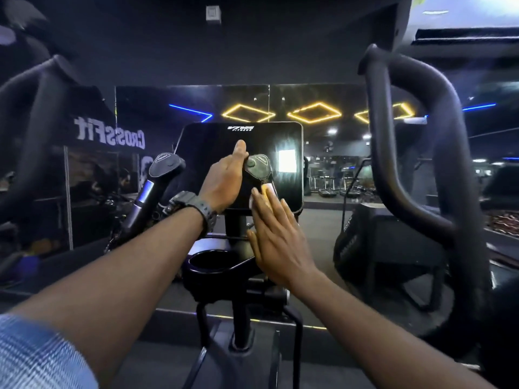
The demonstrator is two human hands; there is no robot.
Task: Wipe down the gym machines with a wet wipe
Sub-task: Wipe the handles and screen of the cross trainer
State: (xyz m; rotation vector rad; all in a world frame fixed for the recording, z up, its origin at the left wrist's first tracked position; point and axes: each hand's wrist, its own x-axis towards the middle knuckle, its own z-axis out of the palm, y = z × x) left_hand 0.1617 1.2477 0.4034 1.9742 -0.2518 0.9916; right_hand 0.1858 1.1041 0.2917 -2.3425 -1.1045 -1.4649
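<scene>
The white wet wipe (266, 192) lies flat under the open right hand (276, 237) on the dark console screen (213, 153); the left hand (224, 181) grips the right handle (257, 165).

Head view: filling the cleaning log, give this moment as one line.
machine console | left hand steadies right grip | right hand presses wet wipe on the grip's stem | wiping underway

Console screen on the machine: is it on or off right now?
Off. The console screen is black with no readout; the bright rectangle on its right side looks like a reflection. Only the printed logo shows at its top.
</scene>
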